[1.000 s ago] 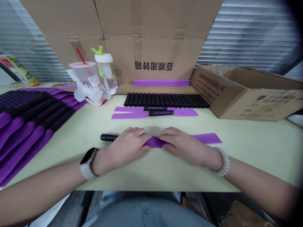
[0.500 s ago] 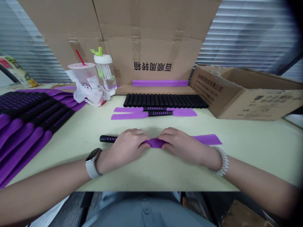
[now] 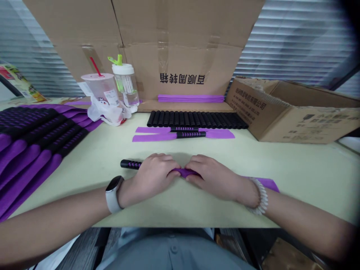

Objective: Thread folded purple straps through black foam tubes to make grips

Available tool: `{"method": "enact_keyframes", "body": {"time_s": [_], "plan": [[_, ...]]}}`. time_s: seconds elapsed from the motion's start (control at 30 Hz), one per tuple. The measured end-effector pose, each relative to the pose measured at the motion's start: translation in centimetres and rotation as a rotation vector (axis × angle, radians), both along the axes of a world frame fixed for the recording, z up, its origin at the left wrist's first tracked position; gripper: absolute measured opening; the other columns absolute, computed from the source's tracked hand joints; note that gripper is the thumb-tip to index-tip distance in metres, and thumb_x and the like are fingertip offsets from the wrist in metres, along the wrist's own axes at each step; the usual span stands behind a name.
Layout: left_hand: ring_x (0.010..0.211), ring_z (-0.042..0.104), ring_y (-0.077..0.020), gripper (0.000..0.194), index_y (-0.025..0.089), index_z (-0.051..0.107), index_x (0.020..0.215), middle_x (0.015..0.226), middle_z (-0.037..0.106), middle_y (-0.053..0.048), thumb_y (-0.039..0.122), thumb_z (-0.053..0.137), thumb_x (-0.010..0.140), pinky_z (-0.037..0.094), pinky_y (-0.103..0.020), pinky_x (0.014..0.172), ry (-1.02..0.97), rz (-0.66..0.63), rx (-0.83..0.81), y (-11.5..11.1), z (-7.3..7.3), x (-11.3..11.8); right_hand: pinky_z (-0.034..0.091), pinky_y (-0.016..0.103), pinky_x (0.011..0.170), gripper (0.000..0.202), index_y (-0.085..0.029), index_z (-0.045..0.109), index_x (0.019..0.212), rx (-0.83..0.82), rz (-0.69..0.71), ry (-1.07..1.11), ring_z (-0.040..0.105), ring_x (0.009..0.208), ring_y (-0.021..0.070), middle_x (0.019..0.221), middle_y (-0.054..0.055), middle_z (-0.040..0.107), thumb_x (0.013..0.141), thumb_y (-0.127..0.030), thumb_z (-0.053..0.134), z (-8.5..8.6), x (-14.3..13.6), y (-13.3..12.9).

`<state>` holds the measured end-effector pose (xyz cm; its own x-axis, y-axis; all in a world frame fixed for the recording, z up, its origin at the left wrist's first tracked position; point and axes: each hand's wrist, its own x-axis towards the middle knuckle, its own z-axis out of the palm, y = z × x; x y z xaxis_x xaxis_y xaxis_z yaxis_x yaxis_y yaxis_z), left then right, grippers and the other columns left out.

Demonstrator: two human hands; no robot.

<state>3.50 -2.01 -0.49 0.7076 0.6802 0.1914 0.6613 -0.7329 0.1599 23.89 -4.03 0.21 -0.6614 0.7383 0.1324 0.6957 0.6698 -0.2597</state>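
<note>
Both my hands pinch one purple strap near the table's middle, a short bunched stretch showing between them. My left hand is closed on the strap's left part, and a black slotted tube sticks out to its left. Closed on the strap from the other side is my right hand. The strap's flat end shows beyond my right wrist. Behind the hands lie two purple straps, each with a black tube around its middle. A row of black tubes sits farther back.
Many purple straps with black tubes are piled at the left. A lidded cup in a plastic bag and a clear bottle stand back left. An open cardboard box is at the right. Flat purple straps lie at the back.
My hands have come slightly closer together, and the strap between them is narrower and more folded. The strap's right end has shifted right and toward me.
</note>
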Motion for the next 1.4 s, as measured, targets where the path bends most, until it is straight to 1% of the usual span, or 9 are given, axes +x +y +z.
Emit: {"method": "enact_keyframes", "body": {"time_s": [0.17, 0.33, 0.47, 0.63, 0.8, 0.97, 1.17, 1.27, 1.4], "plan": [[0.080, 0.062, -0.0203, 0.010, 0.022, 0.068, 0.091, 0.084, 0.066, 0.000, 0.026, 0.059, 0.089, 0.048, -0.035, 0.073, -0.012, -0.032, -0.006, -0.1, 0.3, -0.5, 0.045, 0.031, 0.074, 0.011, -0.013, 0.067, 0.086, -0.012, -0.004, -0.020, 0.058, 0.079, 0.0185, 0.081, 0.005, 0.063, 0.088, -0.014, 0.057, 0.0, 0.4, 0.4], [0.088, 0.062, -0.0208, 0.017, 0.023, 0.067, 0.103, 0.095, 0.068, -0.001, 0.027, 0.057, 0.091, 0.048, -0.037, 0.082, -0.008, -0.038, -0.028, 0.0, 0.6, -1.0, 0.043, 0.029, 0.070, 0.015, -0.017, 0.069, 0.084, -0.102, -0.038, 0.003, 0.058, 0.074, 0.0158, 0.077, 0.002, 0.064, 0.087, -0.013, 0.055, 0.9, 1.8, 0.8], [0.089, 0.061, -0.0216, 0.017, 0.022, 0.069, 0.099, 0.093, 0.066, -0.003, 0.025, 0.054, 0.092, 0.049, -0.037, 0.080, 0.012, -0.025, -0.006, -0.2, 0.3, -0.6, 0.043, 0.029, 0.071, 0.012, -0.015, 0.069, 0.083, -0.106, -0.066, 0.012, 0.057, 0.075, 0.0161, 0.078, 0.003, 0.064, 0.086, -0.015, 0.057, 0.9, 1.3, 0.6], [0.087, 0.060, -0.0228, 0.014, 0.021, 0.068, 0.092, 0.091, 0.065, -0.003, 0.025, 0.054, 0.090, 0.049, -0.038, 0.079, 0.049, -0.012, 0.035, -0.5, 0.2, -0.3, 0.045, 0.030, 0.077, 0.011, -0.014, 0.068, 0.088, -0.060, -0.014, 0.019, 0.058, 0.082, 0.0176, 0.087, 0.005, 0.065, 0.087, -0.017, 0.058, 0.3, 0.3, 0.3], [0.087, 0.061, -0.0227, 0.018, 0.020, 0.065, 0.100, 0.093, 0.065, -0.003, 0.032, 0.057, 0.090, 0.049, -0.038, 0.079, 0.007, 0.001, -0.013, -0.2, 0.9, -1.0, 0.045, 0.030, 0.073, 0.016, -0.014, 0.070, 0.084, -0.056, -0.016, -0.048, 0.059, 0.076, 0.0174, 0.080, 0.005, 0.066, 0.090, -0.016, 0.054, 0.7, 1.3, 0.6], [0.090, 0.061, -0.0222, 0.017, 0.020, 0.064, 0.104, 0.095, 0.065, -0.003, 0.027, 0.057, 0.090, 0.049, -0.037, 0.080, -0.053, 0.022, -0.052, 0.1, 0.9, -1.5, 0.045, 0.031, 0.072, 0.020, -0.014, 0.070, 0.082, -0.052, -0.066, -0.110, 0.060, 0.075, 0.0182, 0.080, 0.006, 0.066, 0.090, -0.015, 0.052, 1.3, 2.2, 0.8], [0.090, 0.060, -0.0223, 0.016, 0.017, 0.065, 0.102, 0.092, 0.064, -0.005, 0.024, 0.057, 0.090, 0.049, -0.035, 0.079, -0.059, -0.013, -0.034, 0.0, 0.6, -1.0, 0.047, 0.031, 0.077, 0.017, -0.013, 0.070, 0.090, -0.040, 0.009, -0.043, 0.061, 0.083, 0.0191, 0.087, 0.007, 0.067, 0.090, -0.014, 0.053, 0.7, 1.1, 0.7], [0.091, 0.060, -0.0219, 0.019, 0.020, 0.065, 0.105, 0.096, 0.065, -0.004, 0.026, 0.058, 0.089, 0.049, -0.036, 0.081, -0.054, -0.012, -0.080, 0.1, 0.7, -1.2, 0.047, 0.030, 0.073, 0.018, -0.013, 0.070, 0.087, -0.049, 0.008, -0.077, 0.061, 0.079, 0.0188, 0.082, 0.007, 0.067, 0.091, -0.013, 0.052, 0.8, 1.1, 0.7], [0.095, 0.060, -0.0215, 0.023, 0.023, 0.064, 0.109, 0.102, 0.066, -0.003, 0.023, 0.055, 0.088, 0.048, -0.036, 0.084, -0.063, 0.005, -0.153, 0.7, 1.0, -1.8, 0.046, 0.030, 0.072, 0.019, -0.014, 0.071, 0.088, -0.053, -0.013, -0.104, 0.061, 0.077, 0.0180, 0.081, 0.006, 0.067, 0.090, -0.012, 0.052, 1.4, 2.3, 1.1]]}}
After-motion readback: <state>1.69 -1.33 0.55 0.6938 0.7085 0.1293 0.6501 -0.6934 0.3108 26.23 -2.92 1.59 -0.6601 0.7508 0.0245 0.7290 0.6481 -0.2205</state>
